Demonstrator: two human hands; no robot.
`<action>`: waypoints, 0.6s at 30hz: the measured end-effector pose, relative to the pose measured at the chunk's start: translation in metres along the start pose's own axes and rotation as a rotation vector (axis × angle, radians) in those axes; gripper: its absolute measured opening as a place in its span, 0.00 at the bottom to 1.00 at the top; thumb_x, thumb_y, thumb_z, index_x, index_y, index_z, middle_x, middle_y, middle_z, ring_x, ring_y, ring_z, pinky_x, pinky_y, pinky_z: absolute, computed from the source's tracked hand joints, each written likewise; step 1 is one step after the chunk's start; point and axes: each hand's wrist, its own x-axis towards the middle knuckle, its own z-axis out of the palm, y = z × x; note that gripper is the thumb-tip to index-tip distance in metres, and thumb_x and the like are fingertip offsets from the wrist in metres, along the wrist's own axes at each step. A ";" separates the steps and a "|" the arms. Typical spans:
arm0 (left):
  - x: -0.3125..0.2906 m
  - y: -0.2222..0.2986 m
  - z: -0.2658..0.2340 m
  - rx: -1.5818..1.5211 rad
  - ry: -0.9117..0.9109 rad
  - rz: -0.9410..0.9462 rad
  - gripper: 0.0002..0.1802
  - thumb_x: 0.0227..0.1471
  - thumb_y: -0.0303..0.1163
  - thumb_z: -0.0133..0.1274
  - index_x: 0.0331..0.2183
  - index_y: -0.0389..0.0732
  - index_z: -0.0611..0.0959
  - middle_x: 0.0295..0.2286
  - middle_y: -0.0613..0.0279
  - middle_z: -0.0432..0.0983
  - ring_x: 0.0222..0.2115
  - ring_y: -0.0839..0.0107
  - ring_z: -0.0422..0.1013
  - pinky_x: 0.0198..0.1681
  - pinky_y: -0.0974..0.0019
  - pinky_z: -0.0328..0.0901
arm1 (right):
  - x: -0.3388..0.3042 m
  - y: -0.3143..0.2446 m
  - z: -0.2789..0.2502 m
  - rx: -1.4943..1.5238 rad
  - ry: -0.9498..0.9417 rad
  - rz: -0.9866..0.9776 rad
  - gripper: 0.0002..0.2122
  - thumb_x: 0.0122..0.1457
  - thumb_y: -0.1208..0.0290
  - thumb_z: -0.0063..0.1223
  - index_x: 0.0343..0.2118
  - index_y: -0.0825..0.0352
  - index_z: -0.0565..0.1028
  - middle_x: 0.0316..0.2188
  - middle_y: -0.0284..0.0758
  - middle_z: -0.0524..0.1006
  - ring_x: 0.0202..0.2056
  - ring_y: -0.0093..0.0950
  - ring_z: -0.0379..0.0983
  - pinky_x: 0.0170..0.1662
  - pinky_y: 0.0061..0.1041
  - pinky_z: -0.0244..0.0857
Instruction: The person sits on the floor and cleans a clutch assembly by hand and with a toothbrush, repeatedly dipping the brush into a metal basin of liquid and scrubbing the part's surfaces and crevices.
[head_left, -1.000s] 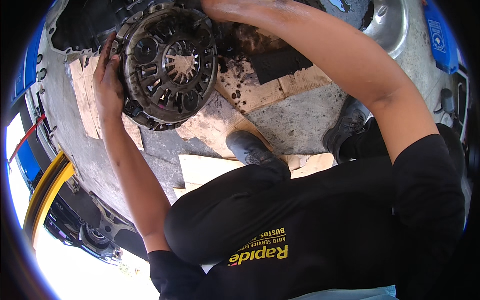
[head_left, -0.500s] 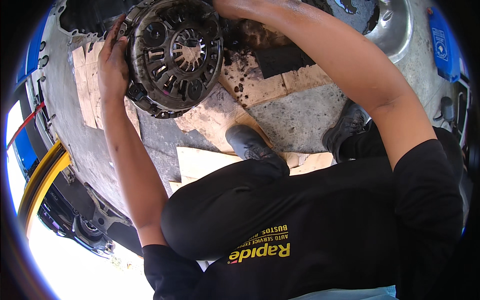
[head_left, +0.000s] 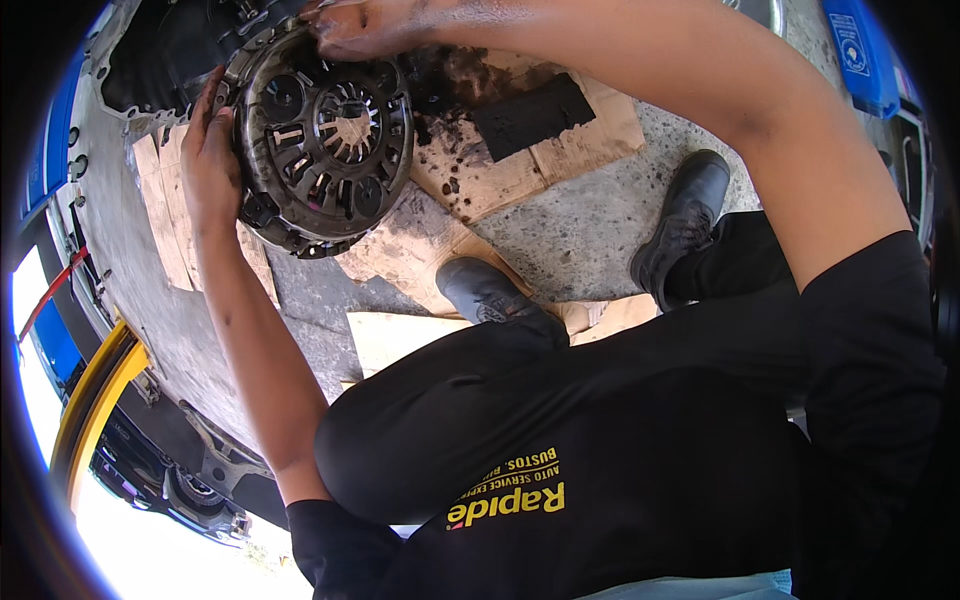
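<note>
A round, dark metal clutch pressure plate (head_left: 325, 140) with spring fingers around its centre hole is held up at the upper left. My left hand (head_left: 210, 160) grips its left rim, fingers curled around the edge. My right hand (head_left: 365, 25) holds its top rim, the greasy fingers pressed on the edge. Behind the plate's top left sits a dark metal housing (head_left: 170, 60), partly hidden.
Oil-stained cardboard sheets (head_left: 500, 160) lie on the concrete floor below. A black mat piece (head_left: 530, 115) rests on them. My two black shoes (head_left: 480, 290) (head_left: 685, 225) stand on the floor. A yellow bar (head_left: 90, 410) and vehicle underside parts run along the left.
Both hands have stayed on the plate while it shifted slightly right and up in the picture; the right hand now sits more over its top edge.
</note>
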 end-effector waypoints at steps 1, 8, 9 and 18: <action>-0.004 0.001 -0.001 -0.025 0.011 -0.009 0.27 0.60 0.26 0.39 0.61 0.36 0.70 0.56 0.50 0.70 0.55 0.65 0.67 0.61 0.67 0.56 | 0.002 0.005 0.007 0.710 0.006 0.119 0.08 0.60 0.67 0.47 0.24 0.59 0.73 0.23 0.32 0.74 0.31 0.32 0.74 0.40 0.38 0.69; 0.012 0.025 0.021 -0.118 -0.037 -0.004 0.27 0.60 0.25 0.39 0.61 0.35 0.70 0.54 0.51 0.71 0.53 0.66 0.69 0.60 0.67 0.58 | -0.020 -0.031 -0.036 2.082 -1.232 0.265 0.05 0.53 0.73 0.55 0.21 0.61 0.78 0.20 0.34 0.76 0.26 0.29 0.75 0.28 0.36 0.69; 0.002 0.016 0.008 0.010 0.002 0.013 0.27 0.60 0.25 0.39 0.61 0.35 0.71 0.55 0.51 0.71 0.53 0.66 0.69 0.60 0.67 0.58 | -0.008 -0.023 -0.026 2.259 -1.108 0.268 0.05 0.53 0.73 0.55 0.21 0.62 0.78 0.21 0.34 0.77 0.25 0.29 0.75 0.29 0.36 0.69; 0.004 -0.011 -0.013 0.076 -0.004 0.086 0.28 0.60 0.27 0.39 0.61 0.34 0.69 0.59 0.51 0.67 0.60 0.64 0.62 0.64 0.66 0.51 | -0.191 -0.060 0.122 3.020 -1.484 -0.237 0.06 0.53 0.69 0.54 0.23 0.62 0.80 0.22 0.35 0.79 0.25 0.31 0.78 0.29 0.35 0.72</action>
